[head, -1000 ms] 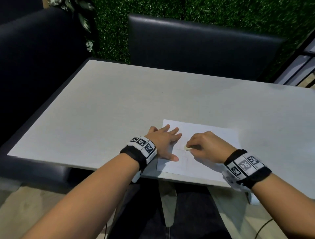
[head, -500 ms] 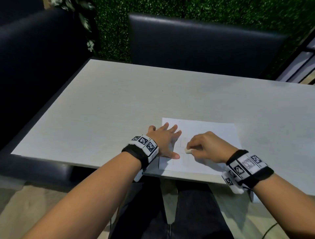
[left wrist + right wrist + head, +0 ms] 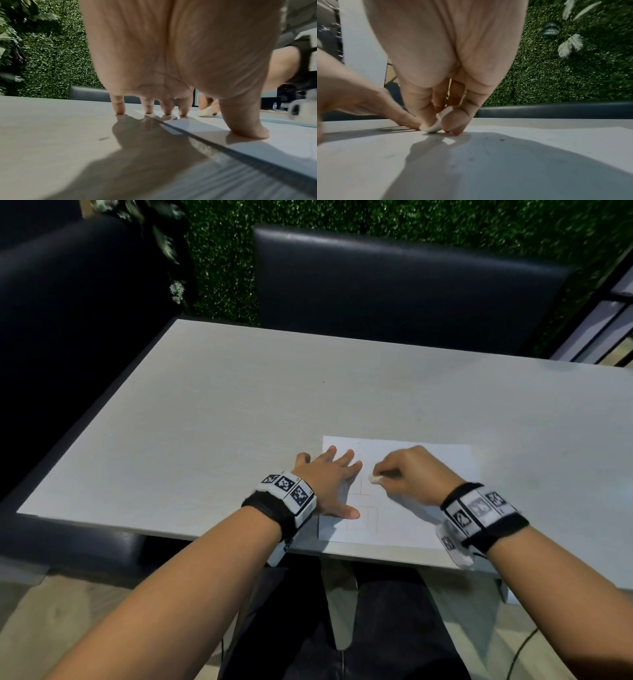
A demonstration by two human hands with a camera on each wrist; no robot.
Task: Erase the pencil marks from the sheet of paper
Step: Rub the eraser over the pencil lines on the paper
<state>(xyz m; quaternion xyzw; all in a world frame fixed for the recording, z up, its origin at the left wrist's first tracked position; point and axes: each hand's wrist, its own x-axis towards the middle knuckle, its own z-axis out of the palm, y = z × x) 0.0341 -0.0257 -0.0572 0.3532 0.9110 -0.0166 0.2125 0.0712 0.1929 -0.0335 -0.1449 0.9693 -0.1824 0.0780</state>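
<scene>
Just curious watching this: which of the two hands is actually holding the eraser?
The right hand pinches the small white eraser against the paper. The left hand only lies flat, fingers spread, on the sheet's left edge.

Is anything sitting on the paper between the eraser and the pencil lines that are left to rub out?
Nothing visible blocks it. The right hand pinches the eraser with its tip on the sheet of paper, and the faint pencil lines lie just nearer the person. The left hand presses the sheet's left edge, close beside them, thumb nearest.

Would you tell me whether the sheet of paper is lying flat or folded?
Flat: the sheet of paper lies spread on the table, pressed by the left hand.
</scene>
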